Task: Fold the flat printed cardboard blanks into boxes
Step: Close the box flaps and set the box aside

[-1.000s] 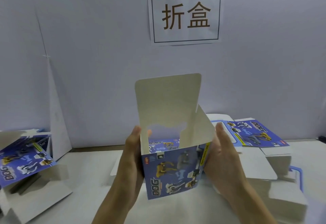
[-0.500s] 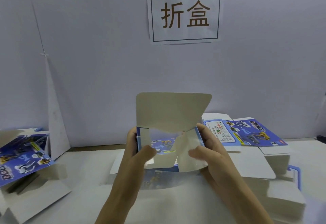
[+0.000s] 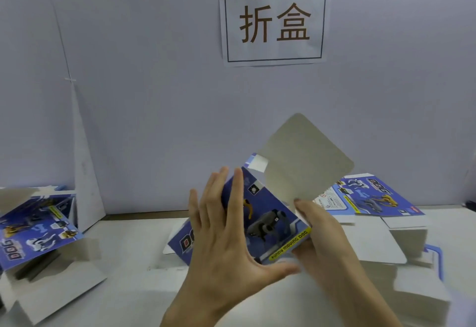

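White table point(image 3: 123, 244) and pale wall with a printed sign point(image 3: 274, 21) frame the work. Half-folded blue box point(image 3: 268, 213) is held tilted above the table between both hands, grey flap point(image 3: 306, 161) standing open above them. Left hand point(image 3: 226, 239) lies flat on the printed face, fingers straight; right hand point(image 3: 319, 234) grips the lower right edge. Flat blanks point(image 3: 371, 198) are stacked right of the grip, folded boxes point(image 3: 36, 223) well left.

The half-folded blue printed cardboard box point(image 3: 268, 221), held upright with its open end up 1 s ago, is now turned and tilted, its printed dog face toward the camera and its plain grey flap point(image 3: 304, 156) pointing up to the right. The left hand point(image 3: 226, 236) has shifted from the box's side to lie with straight fingers across the printed face. The right hand point(image 3: 322, 234) now holds the right edge below the flap.
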